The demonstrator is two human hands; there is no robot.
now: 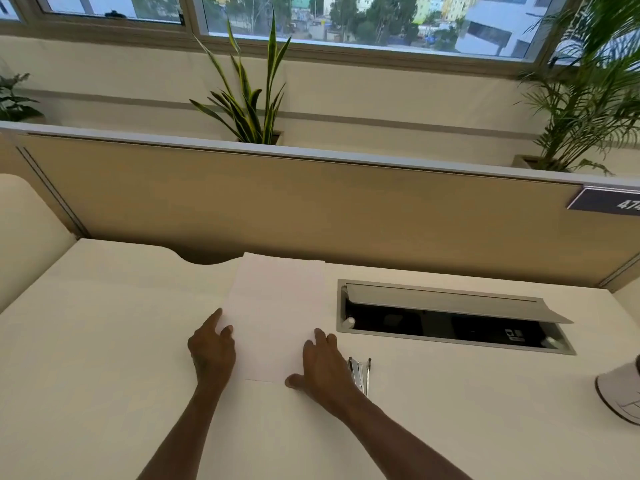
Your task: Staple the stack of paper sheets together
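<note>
White paper stack (pixel 277 317) flat mid-surface (pixel 104 341), left hand (pixel 212 348) released, fingers spread on its left edge, right hand (pixel 323 367) released, resting at its right edge, stapler (pixel 361 372) just beside that hand

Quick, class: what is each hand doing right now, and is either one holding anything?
Left hand: open, fingertips on the left edge of the paper stack.
Right hand: open, resting on the stack's right edge, stapler untouched beside it.
</note>
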